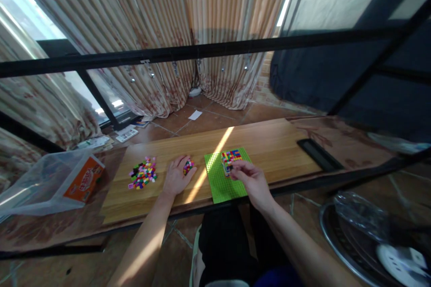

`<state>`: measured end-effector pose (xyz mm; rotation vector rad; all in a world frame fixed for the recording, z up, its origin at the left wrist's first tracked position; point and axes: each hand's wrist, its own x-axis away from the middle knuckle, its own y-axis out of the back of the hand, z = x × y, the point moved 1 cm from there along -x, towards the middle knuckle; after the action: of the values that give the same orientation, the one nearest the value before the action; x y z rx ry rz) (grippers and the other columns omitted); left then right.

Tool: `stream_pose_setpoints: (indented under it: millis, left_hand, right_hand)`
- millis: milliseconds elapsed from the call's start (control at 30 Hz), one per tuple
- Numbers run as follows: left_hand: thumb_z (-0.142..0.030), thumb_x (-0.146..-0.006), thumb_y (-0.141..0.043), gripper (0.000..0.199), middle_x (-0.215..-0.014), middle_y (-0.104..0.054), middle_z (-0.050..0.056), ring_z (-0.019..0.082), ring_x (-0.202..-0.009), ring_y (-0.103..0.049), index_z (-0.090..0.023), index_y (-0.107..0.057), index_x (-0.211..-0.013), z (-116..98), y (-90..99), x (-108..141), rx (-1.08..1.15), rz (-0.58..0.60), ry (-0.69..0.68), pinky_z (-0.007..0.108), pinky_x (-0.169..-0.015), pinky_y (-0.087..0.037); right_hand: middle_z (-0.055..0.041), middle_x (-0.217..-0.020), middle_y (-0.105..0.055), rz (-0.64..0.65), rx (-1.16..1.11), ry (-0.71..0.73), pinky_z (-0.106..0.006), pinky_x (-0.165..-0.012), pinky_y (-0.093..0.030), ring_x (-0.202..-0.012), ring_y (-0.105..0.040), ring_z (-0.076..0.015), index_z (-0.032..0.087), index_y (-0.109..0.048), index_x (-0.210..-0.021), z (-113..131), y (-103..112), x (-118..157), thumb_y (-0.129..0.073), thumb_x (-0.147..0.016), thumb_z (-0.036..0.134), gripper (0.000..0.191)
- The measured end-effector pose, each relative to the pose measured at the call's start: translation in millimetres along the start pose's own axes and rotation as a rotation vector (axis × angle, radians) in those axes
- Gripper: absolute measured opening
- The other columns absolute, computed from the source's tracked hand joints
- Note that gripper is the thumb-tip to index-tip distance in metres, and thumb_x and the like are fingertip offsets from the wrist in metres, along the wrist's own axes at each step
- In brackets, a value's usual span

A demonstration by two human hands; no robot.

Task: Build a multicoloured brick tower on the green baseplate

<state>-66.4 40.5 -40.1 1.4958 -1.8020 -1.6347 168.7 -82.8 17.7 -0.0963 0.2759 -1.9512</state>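
My left hand (177, 177) lies on the wooden board, its fingers curved loosely around a small heap of coloured toy bricks (187, 167). The fingers are apart and grip nothing that I can see. On the green baseplate (222, 190) stands a low block of bricks (231, 156) in red, yellow, blue and white. My right hand (247, 179) is at the near right corner of that block, thumb and forefinger pinched together. A small dark piece shows at the fingertips, too small to name surely. A larger pile of loose bricks (144, 172) lies to the left.
The wooden board (269, 143) rests on a narrow table. A black tray (318, 154) lies at its right end, and a clear plastic bag with an orange label (84, 177) at the left. A dark metal rail (215, 49) crosses beyond the table. A round stool (336, 233) stands right.
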Motion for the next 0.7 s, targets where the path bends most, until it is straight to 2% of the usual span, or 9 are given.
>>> stream_pose_setpoints:
  millis: [100, 200, 333, 467, 533, 700]
  left_hand:
    - [-0.05, -0.088, -0.049, 0.051, -0.127, -0.058, 0.012, 0.027, -0.118, -0.052, -0.017, -0.056, -0.125, 1.1, 0.9, -1.3, 0.046, -0.025, 0.011, 0.043, -0.104, -0.04]
    - [-0.05, -0.088, -0.047, 0.049, -0.125, -0.06, 0.012, 0.026, -0.116, -0.053, -0.017, -0.057, -0.123, 2.3, 1.6, -2.3, 0.076, -0.031, 0.03, 0.044, -0.104, -0.04]
    - [-0.05, -0.09, -0.044, 0.047, -0.121, -0.061, 0.012, 0.026, -0.114, -0.055, -0.016, -0.059, -0.119, 3.9, 1.9, -2.9, 0.099, -0.03, 0.054, 0.044, -0.103, -0.041]
    - [-0.051, -0.089, -0.044, 0.047, -0.12, -0.062, 0.013, 0.026, -0.112, -0.055, -0.016, -0.059, -0.117, 4.8, 0.9, -2.9, 0.096, -0.031, 0.06, 0.045, -0.102, -0.041]
    - [-0.051, -0.089, -0.044, 0.047, -0.121, -0.062, 0.013, 0.026, -0.112, -0.055, -0.016, -0.059, -0.117, 5.3, -0.1, -2.8, 0.102, -0.03, 0.067, 0.045, -0.101, -0.042]
    - [-0.05, -0.089, -0.045, 0.046, -0.12, -0.062, 0.012, 0.026, -0.113, -0.055, -0.017, -0.059, -0.117, 6.6, -1.4, -2.7, 0.111, -0.041, 0.072, 0.044, -0.102, -0.041]
  right_hand:
    - [-0.002, -0.077, -0.071, -0.065, 0.122, 0.097, -0.031, -0.068, -0.053, -0.069, -0.063, -0.0146, 0.019, -0.072, -0.079, 6.6, 35.2, -33.3, -0.073, -0.066, 0.035, 0.02]
    - [-0.0029, -0.079, -0.072, -0.066, 0.304, 0.225, -0.034, -0.076, -0.053, -0.076, -0.065, -0.0168, 0.02, -0.072, -0.077, 3.7, 54.0, -68.6, -0.067, -0.07, 0.033, 0.016]
    - [-0.0025, -0.083, -0.073, 0.114, 0.599, 0.369, -0.032, -0.077, -0.052, -0.079, -0.067, -0.017, 0.022, -0.075, -0.08, 2.0, 52.3, -95.6, -0.06, -0.079, 0.026, 0.015]
    - [-0.0027, -0.086, -0.073, 0.262, 0.752, 0.434, -0.028, -0.074, -0.052, -0.08, -0.067, -0.0162, 0.023, -0.075, -0.084, 3.0, 46.3, -100.2, -0.057, -0.082, 0.021, 0.019]
    - [-0.0024, -0.086, -0.073, 0.304, 0.779, 0.442, -0.027, -0.074, -0.052, -0.081, -0.068, -0.0157, 0.023, -0.076, -0.085, 1.7, 46.5, -100.3, -0.055, -0.083, 0.019, 0.021]
    - [-0.0019, -0.087, -0.074, 0.316, 0.785, 0.439, -0.026, -0.075, -0.052, -0.082, -0.068, -0.015, 0.023, -0.076, -0.085, -1.4, 50.4, -103.4, -0.056, -0.083, 0.017, 0.02]
